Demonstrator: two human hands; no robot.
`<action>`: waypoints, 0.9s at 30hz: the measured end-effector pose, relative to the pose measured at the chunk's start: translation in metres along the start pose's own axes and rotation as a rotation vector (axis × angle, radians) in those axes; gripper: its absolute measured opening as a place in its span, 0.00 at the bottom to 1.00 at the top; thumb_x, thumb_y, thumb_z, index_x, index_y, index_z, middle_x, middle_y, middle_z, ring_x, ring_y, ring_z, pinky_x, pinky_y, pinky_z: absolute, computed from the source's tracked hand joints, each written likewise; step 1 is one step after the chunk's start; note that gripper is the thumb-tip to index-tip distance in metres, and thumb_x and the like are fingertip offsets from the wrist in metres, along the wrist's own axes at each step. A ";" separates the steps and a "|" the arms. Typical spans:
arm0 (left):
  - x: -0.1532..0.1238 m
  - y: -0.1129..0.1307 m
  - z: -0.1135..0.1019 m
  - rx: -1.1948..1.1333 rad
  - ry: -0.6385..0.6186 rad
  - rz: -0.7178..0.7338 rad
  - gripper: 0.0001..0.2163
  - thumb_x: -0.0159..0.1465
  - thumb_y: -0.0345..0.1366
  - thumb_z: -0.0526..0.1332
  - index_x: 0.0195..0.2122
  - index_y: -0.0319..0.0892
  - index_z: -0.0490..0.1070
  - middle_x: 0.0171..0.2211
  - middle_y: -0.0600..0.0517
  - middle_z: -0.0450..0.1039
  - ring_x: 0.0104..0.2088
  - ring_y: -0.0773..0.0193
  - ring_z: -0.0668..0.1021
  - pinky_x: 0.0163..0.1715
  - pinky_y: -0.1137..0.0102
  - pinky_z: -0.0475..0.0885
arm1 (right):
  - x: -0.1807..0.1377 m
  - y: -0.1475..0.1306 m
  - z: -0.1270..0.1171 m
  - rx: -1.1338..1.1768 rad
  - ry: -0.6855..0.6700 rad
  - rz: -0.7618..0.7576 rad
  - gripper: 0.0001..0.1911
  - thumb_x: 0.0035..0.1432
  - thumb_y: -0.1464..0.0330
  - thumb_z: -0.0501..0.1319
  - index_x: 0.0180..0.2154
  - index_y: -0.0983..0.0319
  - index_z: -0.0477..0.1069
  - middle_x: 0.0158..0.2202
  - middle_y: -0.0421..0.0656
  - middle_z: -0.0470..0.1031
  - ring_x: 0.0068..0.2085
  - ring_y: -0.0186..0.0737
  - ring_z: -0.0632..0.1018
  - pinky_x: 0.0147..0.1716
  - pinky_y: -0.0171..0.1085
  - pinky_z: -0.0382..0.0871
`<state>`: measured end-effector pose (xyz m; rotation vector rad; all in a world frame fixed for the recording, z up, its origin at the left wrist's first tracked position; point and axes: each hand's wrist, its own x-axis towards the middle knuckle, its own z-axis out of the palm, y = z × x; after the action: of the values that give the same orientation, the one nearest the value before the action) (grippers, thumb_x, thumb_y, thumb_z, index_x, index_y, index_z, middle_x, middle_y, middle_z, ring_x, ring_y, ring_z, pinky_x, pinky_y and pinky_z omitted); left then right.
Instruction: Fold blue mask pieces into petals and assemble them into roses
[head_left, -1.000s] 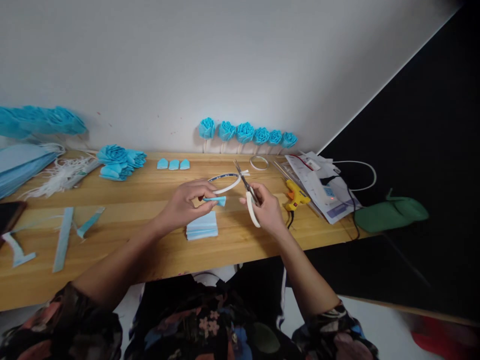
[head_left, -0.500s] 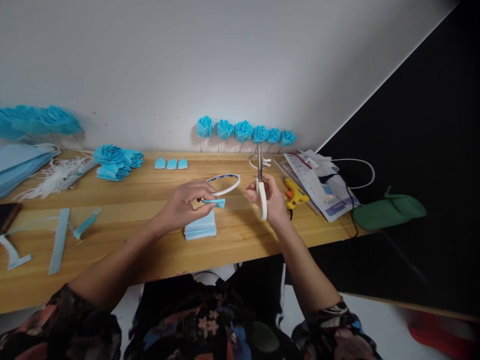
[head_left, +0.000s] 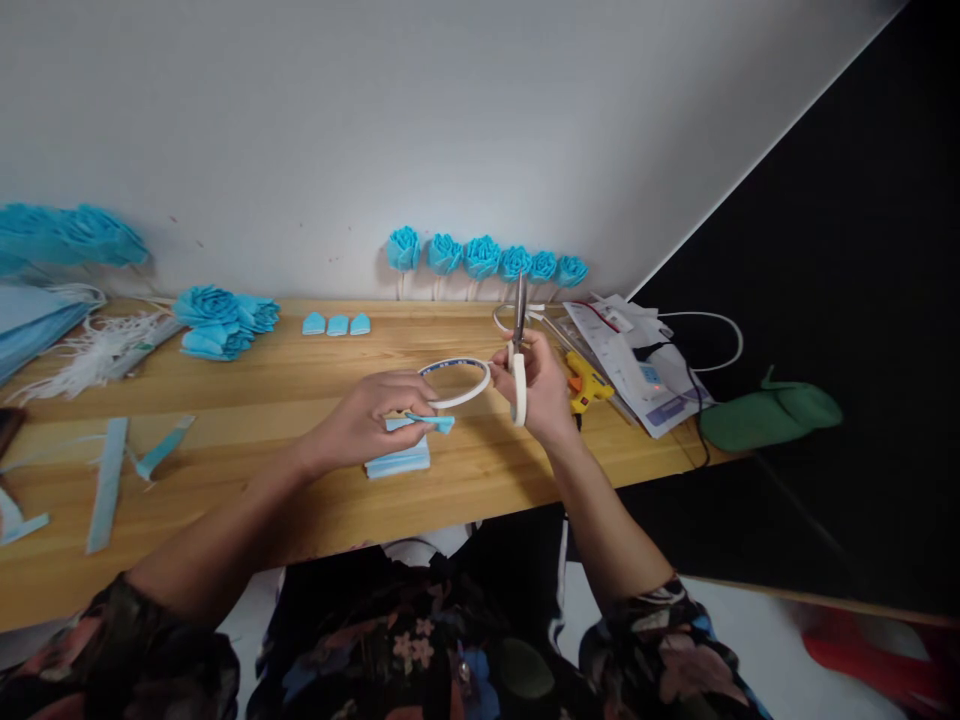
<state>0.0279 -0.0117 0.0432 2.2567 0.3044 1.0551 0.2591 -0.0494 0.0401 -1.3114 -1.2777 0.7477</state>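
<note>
My left hand point(head_left: 379, 415) is closed, pinching a small folded blue piece point(head_left: 442, 424) that looks like mask fabric. A thin white roll of tape point(head_left: 480, 388) rises from its fingers towards the right. My right hand point(head_left: 544, 385) is closed around white-handled scissors point(head_left: 519, 385) with the blades pointing up and away. Its thumb and fingertip are at the right side of the tape roll; whether they pinch the tape end I cannot tell. Beneath my left hand lies a stack of light blue squares point(head_left: 397, 462). Three small blue petal-shaped pieces point(head_left: 337, 325) lie farther back.
Several blue fabric roses point(head_left: 481, 257) stand along the wall, and more lie in a bunch point(head_left: 217, 320) at left. Blue scraps point(head_left: 109, 485) and white elastic strands point(head_left: 64, 360) are on the left. A yellow glue gun point(head_left: 589, 382), papers point(head_left: 660, 410) and a green pouch point(head_left: 772, 415) are at right.
The tape roll and my right hand have come together, with the right fingertips now at the roll's edge. My left hand has lowered slightly, and the view has shifted a little.
</note>
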 end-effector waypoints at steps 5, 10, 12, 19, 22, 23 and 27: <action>-0.001 -0.001 -0.002 -0.057 -0.015 -0.032 0.03 0.61 0.32 0.64 0.31 0.42 0.75 0.31 0.50 0.79 0.32 0.66 0.79 0.36 0.69 0.74 | 0.000 0.001 -0.002 0.012 -0.001 -0.017 0.27 0.47 0.63 0.72 0.47 0.55 0.65 0.33 0.38 0.74 0.35 0.37 0.77 0.36 0.39 0.72; -0.008 -0.007 -0.007 -0.217 0.050 -0.124 0.02 0.62 0.33 0.65 0.32 0.43 0.76 0.34 0.49 0.79 0.35 0.65 0.79 0.36 0.70 0.73 | 0.004 0.005 -0.003 0.047 0.039 -0.001 0.26 0.47 0.61 0.72 0.46 0.53 0.64 0.33 0.38 0.72 0.34 0.35 0.75 0.33 0.38 0.71; -0.009 -0.010 -0.008 -0.281 0.106 -0.146 0.01 0.61 0.32 0.66 0.32 0.43 0.76 0.34 0.49 0.79 0.34 0.65 0.79 0.35 0.70 0.73 | 0.006 0.005 -0.003 0.064 0.027 0.014 0.27 0.47 0.60 0.72 0.46 0.53 0.63 0.32 0.37 0.71 0.33 0.35 0.73 0.33 0.37 0.70; -0.006 -0.011 -0.012 -0.299 0.211 -0.191 0.03 0.61 0.33 0.66 0.29 0.42 0.76 0.32 0.49 0.77 0.34 0.65 0.77 0.35 0.69 0.72 | 0.001 0.009 -0.012 0.044 -0.119 0.008 0.27 0.49 0.56 0.70 0.47 0.56 0.64 0.34 0.38 0.70 0.36 0.35 0.73 0.39 0.37 0.69; -0.005 -0.012 -0.013 -0.285 0.247 -0.202 0.04 0.61 0.34 0.66 0.29 0.42 0.75 0.32 0.49 0.78 0.34 0.64 0.78 0.37 0.67 0.72 | -0.007 0.016 -0.016 -0.069 -0.138 0.046 0.26 0.50 0.58 0.69 0.48 0.56 0.64 0.35 0.38 0.71 0.36 0.36 0.73 0.40 0.38 0.68; -0.005 -0.012 -0.013 -0.278 0.253 -0.201 0.04 0.61 0.34 0.66 0.29 0.42 0.75 0.32 0.49 0.78 0.34 0.63 0.78 0.37 0.67 0.73 | -0.010 0.019 -0.017 -0.115 -0.144 0.057 0.26 0.50 0.59 0.69 0.48 0.56 0.64 0.35 0.38 0.71 0.36 0.36 0.73 0.40 0.38 0.68; -0.006 -0.013 -0.013 -0.229 0.240 -0.180 0.04 0.61 0.33 0.65 0.29 0.42 0.75 0.32 0.49 0.78 0.35 0.63 0.78 0.37 0.67 0.72 | -0.018 0.022 -0.015 -0.221 -0.163 0.089 0.23 0.51 0.60 0.68 0.48 0.57 0.66 0.35 0.39 0.72 0.35 0.37 0.73 0.39 0.38 0.68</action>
<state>0.0154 0.0018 0.0376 1.8671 0.4531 1.1999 0.2744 -0.0665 0.0174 -1.5174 -1.4725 0.8065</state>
